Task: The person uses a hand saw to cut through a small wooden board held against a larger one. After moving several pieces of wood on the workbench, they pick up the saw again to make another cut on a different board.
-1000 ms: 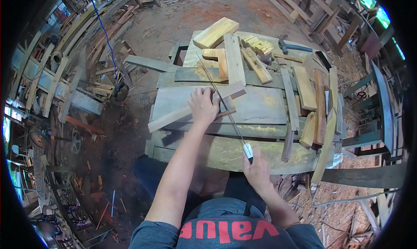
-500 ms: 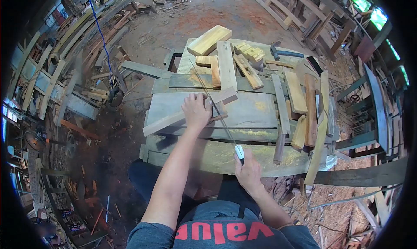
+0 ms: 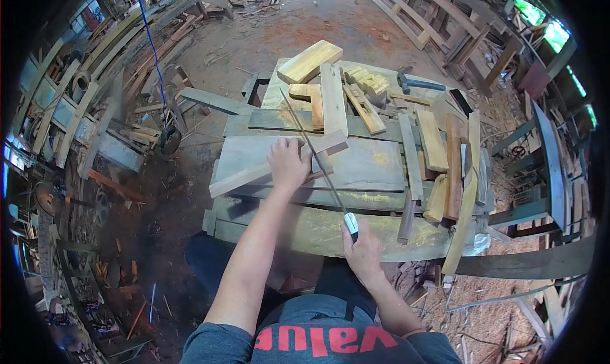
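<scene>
My left hand presses on a long pale wooden strip that lies slantwise over the plank-topped bench, its fingers wrapped over the wood. In my right hand is the white and black handle of a saw. The thin blade points up and away to the left, crossing the strip just right of my left hand. Beneath the strip, a small brown piece of wood shows near the blade.
Wood blocks, an upright pale board and a hammer lie on the bench's far side. Several strips and a dark phone-like object are at the right. A blue cord hangs at the left.
The view has shifted slightly. Both hands, the strip and the saw hold nearly the same places relative to the bench.
</scene>
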`<state>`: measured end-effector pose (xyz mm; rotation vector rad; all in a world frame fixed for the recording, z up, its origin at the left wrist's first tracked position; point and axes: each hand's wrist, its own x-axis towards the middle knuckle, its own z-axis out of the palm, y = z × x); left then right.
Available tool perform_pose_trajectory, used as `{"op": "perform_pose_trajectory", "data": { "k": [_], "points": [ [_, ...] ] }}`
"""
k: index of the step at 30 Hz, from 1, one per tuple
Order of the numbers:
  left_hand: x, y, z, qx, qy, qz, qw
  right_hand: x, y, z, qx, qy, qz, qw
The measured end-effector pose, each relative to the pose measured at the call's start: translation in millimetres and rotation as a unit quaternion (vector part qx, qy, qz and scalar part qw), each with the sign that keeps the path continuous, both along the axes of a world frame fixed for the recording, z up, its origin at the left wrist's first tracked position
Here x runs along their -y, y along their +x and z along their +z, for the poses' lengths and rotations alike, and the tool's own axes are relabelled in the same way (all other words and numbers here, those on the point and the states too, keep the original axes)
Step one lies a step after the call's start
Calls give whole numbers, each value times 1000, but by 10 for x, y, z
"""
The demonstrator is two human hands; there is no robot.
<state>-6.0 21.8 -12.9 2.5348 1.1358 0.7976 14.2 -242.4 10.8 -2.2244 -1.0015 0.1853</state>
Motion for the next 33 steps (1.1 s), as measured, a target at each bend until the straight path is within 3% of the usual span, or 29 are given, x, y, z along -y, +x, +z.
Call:
{"op": "perform_pose_trajectory", "data": {
  "k": [7,12,19,26,28,31,33],
  "points": [
    [26,-1,52,-9,-18,4,1000,20,16,-10,-2,17,12,1000],
    [0,0,32,1,-18,-1,1000,79,-12,20,-84,47,10,995],
    [34,3,97,4,-17,5,1000,-474,192,30,-49,39,18,998],
    [5,-16,11,10,-35,-11,999,131,-30,55,-73,37,12,997],
    [-3,-3,45,-3,-29,-6,1000,-147,36,143,-72,66,19,995],
    [32,16,80,-4,-23,5,1000,-567,204,98,-65,11,13,998],
    [6,17,94,-7,-17,13,1000,-696,237,48,-36,79,20,996]
  ]
}}
